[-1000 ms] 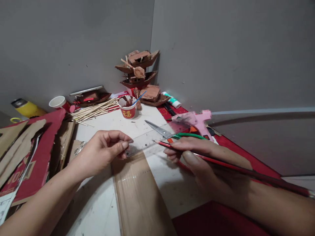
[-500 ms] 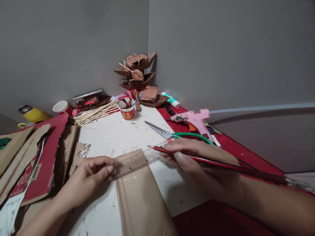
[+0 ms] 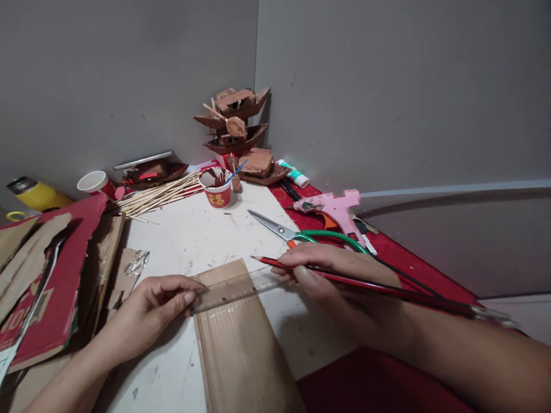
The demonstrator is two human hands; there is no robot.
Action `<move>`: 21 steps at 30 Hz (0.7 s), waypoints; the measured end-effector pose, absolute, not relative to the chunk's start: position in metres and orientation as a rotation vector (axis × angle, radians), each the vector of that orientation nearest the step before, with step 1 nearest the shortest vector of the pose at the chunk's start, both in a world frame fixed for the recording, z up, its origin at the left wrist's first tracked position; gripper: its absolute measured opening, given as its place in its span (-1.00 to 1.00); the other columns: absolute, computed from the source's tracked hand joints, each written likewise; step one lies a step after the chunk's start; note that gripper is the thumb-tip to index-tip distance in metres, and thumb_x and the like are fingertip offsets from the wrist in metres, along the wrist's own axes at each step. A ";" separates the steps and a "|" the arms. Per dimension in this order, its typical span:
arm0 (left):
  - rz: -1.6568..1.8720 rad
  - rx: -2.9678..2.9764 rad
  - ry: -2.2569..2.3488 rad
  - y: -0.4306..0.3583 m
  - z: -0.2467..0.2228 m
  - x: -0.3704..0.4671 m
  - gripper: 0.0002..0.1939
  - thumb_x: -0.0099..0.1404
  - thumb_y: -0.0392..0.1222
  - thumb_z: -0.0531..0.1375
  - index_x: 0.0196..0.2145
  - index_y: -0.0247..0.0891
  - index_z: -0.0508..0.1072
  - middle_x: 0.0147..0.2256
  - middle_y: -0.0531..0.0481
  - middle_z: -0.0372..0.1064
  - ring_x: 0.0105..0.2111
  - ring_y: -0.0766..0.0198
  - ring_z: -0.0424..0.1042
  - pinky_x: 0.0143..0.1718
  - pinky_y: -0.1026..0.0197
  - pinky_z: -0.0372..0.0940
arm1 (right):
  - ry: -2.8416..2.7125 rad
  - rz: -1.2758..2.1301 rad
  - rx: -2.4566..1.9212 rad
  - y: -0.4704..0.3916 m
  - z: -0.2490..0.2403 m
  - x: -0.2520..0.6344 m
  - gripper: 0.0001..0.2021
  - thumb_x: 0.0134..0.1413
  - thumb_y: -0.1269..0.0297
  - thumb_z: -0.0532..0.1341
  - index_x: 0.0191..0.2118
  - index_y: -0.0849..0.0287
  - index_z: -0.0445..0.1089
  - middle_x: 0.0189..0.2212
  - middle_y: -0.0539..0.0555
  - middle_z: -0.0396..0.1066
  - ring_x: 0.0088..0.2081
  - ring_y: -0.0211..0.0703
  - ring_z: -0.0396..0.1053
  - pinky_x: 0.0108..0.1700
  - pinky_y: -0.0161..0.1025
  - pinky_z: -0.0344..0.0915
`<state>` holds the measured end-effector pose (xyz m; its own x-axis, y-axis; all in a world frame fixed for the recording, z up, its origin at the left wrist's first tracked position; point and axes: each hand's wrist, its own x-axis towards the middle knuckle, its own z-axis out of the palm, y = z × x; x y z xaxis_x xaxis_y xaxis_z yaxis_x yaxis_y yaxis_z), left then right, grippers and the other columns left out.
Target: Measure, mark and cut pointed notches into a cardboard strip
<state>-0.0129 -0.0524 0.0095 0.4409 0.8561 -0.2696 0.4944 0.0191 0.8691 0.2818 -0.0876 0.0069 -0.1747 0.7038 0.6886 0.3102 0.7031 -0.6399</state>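
Observation:
A clear ruler (image 3: 228, 292) lies across a strip of brown cardboard (image 3: 245, 350), a little below its far edge. My left hand (image 3: 148, 312) pinches the ruler's left end between thumb and fingers, beside the strip's left edge. To the right of the cardboard, my right hand (image 3: 340, 281) holds a red and black pencil (image 3: 318, 272), its tip pointing left above the white board. The fingers of that hand are also near the ruler's right end; whether they touch it is unclear.
Green-handled scissors (image 3: 282, 229) lie beyond my right hand, near a pink glue gun (image 3: 336, 209). A red paper cup (image 3: 217, 195), wooden sticks (image 3: 161, 195) and brown model boats (image 3: 236, 123) stand farther back. Cardboard sheets (image 3: 81, 252) are piled at left.
The view has shifted slightly, so most things appear a little farther left. The ruler lies slightly less tilted across the cardboard. Both hands keep their grips.

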 end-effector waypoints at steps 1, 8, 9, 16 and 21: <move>0.422 1.634 1.200 -0.053 0.009 -0.013 -0.71 0.30 -0.02 0.23 -0.16 -0.25 0.60 -0.40 -0.03 0.49 -0.43 0.31 0.34 -0.37 0.30 0.25 | -1.764 0.433 -0.808 -0.087 0.007 0.282 -0.73 0.19 0.56 0.18 -0.07 0.12 0.45 -0.29 0.03 0.55 -0.28 -0.20 0.52 -0.22 -0.29 0.45; 0.427 1.653 1.175 -0.054 0.007 -0.009 -0.73 0.30 -0.05 0.22 -0.17 -0.25 0.61 -0.39 -0.03 0.52 -0.39 0.29 0.39 -0.35 0.31 0.28 | -1.778 0.439 -0.837 -0.090 0.011 0.281 -0.76 0.17 0.55 0.18 -0.11 0.11 0.45 -0.32 0.03 0.56 -0.30 -0.18 0.53 -0.26 -0.28 0.44; 0.424 1.659 1.178 -0.054 0.007 -0.009 -0.73 0.30 -0.06 0.22 -0.17 -0.25 0.61 -0.39 -0.03 0.53 -0.39 0.29 0.40 -0.34 0.32 0.28 | -1.783 0.431 -0.845 -0.090 0.012 0.281 -0.76 0.17 0.56 0.19 -0.12 0.11 0.45 -0.32 0.02 0.57 -0.30 -0.18 0.54 -0.25 -0.29 0.44; 0.415 1.691 1.212 -0.055 0.009 -0.011 -0.73 0.28 -0.07 0.22 -0.19 -0.25 0.63 -0.38 -0.05 0.56 -0.41 0.29 0.42 -0.37 0.33 0.29 | -1.802 0.416 -0.793 -0.088 0.011 0.280 -0.77 0.16 0.57 0.17 -0.14 0.16 0.45 -0.35 0.05 0.56 -0.32 -0.19 0.53 -0.27 -0.29 0.44; 0.374 1.730 1.240 -0.053 0.006 -0.013 -0.68 0.29 -0.02 0.19 -0.17 -0.24 0.63 -0.39 -0.05 0.55 -0.43 0.27 0.42 -0.39 0.31 0.29 | -1.694 0.441 -0.897 -0.087 0.013 0.285 -0.77 0.24 0.49 0.18 -0.10 0.06 0.47 -0.29 0.01 0.57 -0.29 -0.19 0.55 -0.23 -0.25 0.48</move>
